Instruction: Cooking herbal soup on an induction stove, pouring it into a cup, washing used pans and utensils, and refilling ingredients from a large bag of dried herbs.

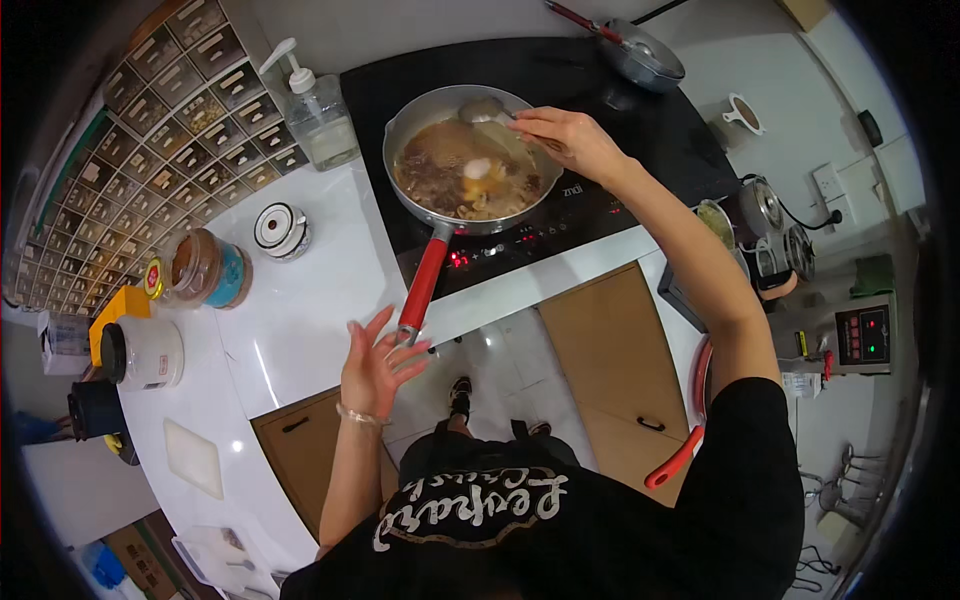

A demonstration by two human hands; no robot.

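A saucepan [390, 161] with a red handle stands on the black induction cooktop [450, 60]. In it is brown broth [435, 161] with a pale and yellow mass, which looks like egg, near the middle. My right hand [566, 142] grips a metal spoon or ladle [480, 110], whose bowl is over the far inside wall of the pan; whether it touches the broth is hard to tell. My left hand [382, 356] is beside the end of the red handle [426, 285], fingers spread and holding nothing. A clear bracelet circles that wrist.
A second pan [649, 64] sits at the cooktop's far right corner. Left of the cooktop are a pump bottle [322, 127], a lidded ceramic jar [281, 231], a plastic jar [225, 271] and a white tub [154, 352]. A red-handled pan [679, 457] lies near my right elbow.
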